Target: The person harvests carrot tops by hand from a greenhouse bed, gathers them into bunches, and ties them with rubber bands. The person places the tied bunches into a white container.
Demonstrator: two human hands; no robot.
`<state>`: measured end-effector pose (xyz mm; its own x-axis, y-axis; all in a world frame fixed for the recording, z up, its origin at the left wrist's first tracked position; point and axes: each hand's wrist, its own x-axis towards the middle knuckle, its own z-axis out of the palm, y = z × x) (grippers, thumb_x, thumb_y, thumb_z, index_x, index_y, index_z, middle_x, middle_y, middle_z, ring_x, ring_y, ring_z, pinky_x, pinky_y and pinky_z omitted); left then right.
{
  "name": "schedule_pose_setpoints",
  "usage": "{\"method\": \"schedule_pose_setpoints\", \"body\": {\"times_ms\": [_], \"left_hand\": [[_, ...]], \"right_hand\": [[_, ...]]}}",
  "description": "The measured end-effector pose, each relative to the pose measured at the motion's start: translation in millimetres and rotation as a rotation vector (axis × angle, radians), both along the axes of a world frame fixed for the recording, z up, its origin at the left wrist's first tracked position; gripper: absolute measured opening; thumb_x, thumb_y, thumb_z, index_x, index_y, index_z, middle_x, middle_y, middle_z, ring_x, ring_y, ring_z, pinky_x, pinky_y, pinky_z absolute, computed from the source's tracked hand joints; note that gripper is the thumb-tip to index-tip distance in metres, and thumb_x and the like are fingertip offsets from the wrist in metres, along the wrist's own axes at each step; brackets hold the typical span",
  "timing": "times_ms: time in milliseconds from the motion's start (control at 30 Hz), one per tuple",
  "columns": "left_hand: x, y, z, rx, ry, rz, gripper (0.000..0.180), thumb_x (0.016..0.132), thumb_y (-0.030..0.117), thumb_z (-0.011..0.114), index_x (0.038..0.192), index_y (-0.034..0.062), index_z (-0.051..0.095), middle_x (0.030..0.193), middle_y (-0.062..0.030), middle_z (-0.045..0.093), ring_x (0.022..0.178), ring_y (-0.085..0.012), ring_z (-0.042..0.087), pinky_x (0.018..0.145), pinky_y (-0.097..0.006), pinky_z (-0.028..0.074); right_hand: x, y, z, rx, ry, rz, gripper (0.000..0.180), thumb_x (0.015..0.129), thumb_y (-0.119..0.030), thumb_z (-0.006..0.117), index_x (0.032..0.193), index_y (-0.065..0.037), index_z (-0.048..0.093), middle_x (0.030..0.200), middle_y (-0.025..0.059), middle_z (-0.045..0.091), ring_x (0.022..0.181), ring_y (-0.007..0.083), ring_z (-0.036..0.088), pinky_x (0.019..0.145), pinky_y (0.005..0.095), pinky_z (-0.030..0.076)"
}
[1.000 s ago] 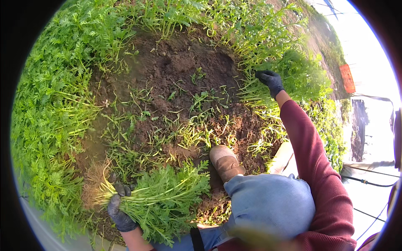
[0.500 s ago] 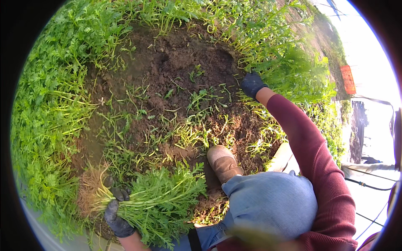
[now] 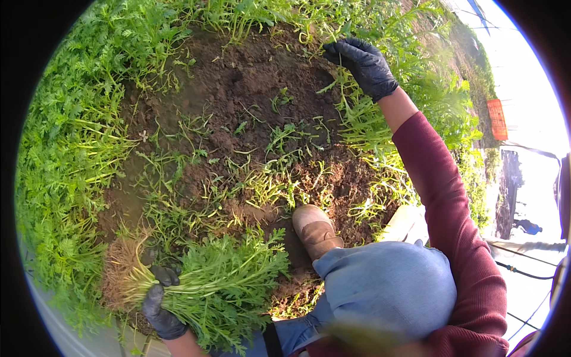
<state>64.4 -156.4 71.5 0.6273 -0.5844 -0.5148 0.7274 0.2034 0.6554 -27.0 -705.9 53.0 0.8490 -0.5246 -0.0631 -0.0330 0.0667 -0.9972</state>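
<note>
My left hand (image 3: 159,309), in a dark glove, is wrapped round the stems of a bunch of leafy greens (image 3: 229,285) at the lower left. Its pale brown roots (image 3: 124,273) stick out to the left, and the feathery leaves spread right, toward my lap. At the upper right my gloved right hand (image 3: 363,64) is above the standing greens (image 3: 380,119), fingers pinched together. A thin green stem seems to run through the fingertips; the leaves behind make it hard to separate.
Dense greens (image 3: 65,149) grow along the left and top. Loose sprigs (image 3: 285,140) litter the dark soil (image 3: 238,89) between. My brown boot (image 3: 315,229) stands on the soil beside my denim-covered knee (image 3: 386,285). An orange crate (image 3: 497,119) is at the far right.
My right hand has risen away from the base of the right-hand greens, moving up and nearer the camera. The left hand and its bunch have shifted only slightly left.
</note>
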Motion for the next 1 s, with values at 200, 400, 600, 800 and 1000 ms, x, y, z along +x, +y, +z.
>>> {"method": "schedule_pose_setpoints", "body": {"times_ms": [200,400,600,800,1000], "left_hand": [[-4.4,1.1,5.0,-0.010,-0.055,0.034,0.066,0.071,0.022,0.065,0.125,-0.0032,0.037,0.082,-0.0045,0.047,0.079,-0.0194,0.044,0.090,-0.035,0.030],[-11.3,-1.8,13.1,0.017,-0.087,0.020,0.072,0.073,0.023,0.065,0.131,-0.0036,0.031,0.079,-0.0038,0.047,0.077,-0.0195,0.045,0.091,-0.038,0.030],[-9.2,-7.7,17.5,0.034,-0.118,-0.032,0.045,0.073,0.022,0.066,0.108,-0.0012,0.050,0.081,-0.0042,0.047,0.079,-0.0201,0.046,0.093,-0.039,0.030],[-17.8,-12.2,19.1,0.112,-0.109,0.045,0.057,0.072,0.021,0.065,0.118,-0.0041,0.042,0.080,-0.0028,0.046,0.075,-0.0158,0.043,0.081,-0.032,0.036],[-19.5,-13.0,22.2,0.076,-0.137,0.015,0.069,0.072,0.021,0.065,0.129,-0.0038,0.034,0.080,-0.0033,0.046,0.075,-0.0164,0.044,0.086,-0.035,0.034]], "right_hand": [[-36.4,39.1,-15.0,-0.466,0.761,0.549,0.041,0.086,-0.037,0.059,0.114,-0.006,0.059,0.105,0.0114,0.064,0.101,0.0216,0.059,0.089,0.0392,0.046],[-135.8,35.7,-91.4,-1.801,0.976,0.810,0.018,0.070,-0.019,0.059,0.084,-0.012,0.067,0.078,0.0092,0.062,0.082,0.0279,0.057,0.072,0.0419,0.044],[-107.0,47.3,-78.5,-1.498,1.117,0.759,0.016,0.072,-0.025,0.063,0.081,-0.013,0.068,0.077,0.0085,0.063,0.080,0.0248,0.058,0.069,0.0398,0.045],[-33.6,43.5,-48.5,0.390,0.401,0.187,0.045,0.090,-0.038,0.053,0.111,0.001,0.060,0.094,0.0115,0.067,0.087,0.0218,0.065,0.078,0.0337,0.051],[-79.5,-9.1,-72.4,-0.281,1.020,0.557,0.029,0.086,-0.028,0.059,0.099,-0.003,0.063,0.091,0.0120,0.066,0.096,0.0224,0.061,0.084,0.0362,0.048]]}}
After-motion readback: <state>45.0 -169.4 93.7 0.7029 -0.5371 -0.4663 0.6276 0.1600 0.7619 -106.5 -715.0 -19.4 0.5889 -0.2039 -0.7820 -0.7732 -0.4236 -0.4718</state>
